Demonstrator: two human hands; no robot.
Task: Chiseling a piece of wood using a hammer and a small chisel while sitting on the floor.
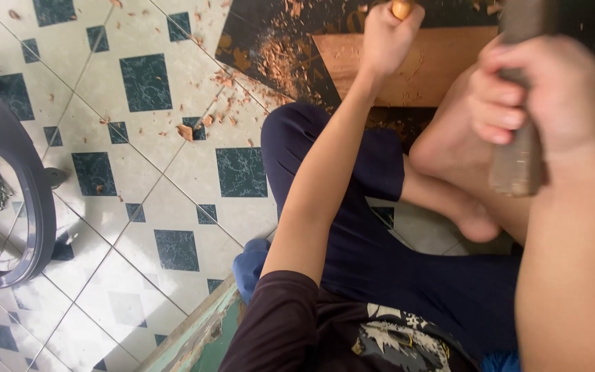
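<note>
Wooden board (408,65) lies flat on a dark mat (270,34) at the far end of the view, just under the left hand (383,38) and well ahead of the right hand (542,103); its long axis runs left to right across the person's front. The bare foot (449,165) rests at the board's near edge, between the two hands. The left hand is by far the nearer to the board: the arm is stretched straight out from the shoulder, fist curled tight around a round yellowish handle (402,8), most likely a chisel, standing upright over the wood. The right hand is raised close to the camera, fingers wrapped firmly round a thick, dark wooden mallet (518,162), whose length runs nearly vertical in the view, up and toward the board. Wood shavings (277,65) lie left of the left hand on the mat and scatter out over the tiled floor (139,158).
</note>
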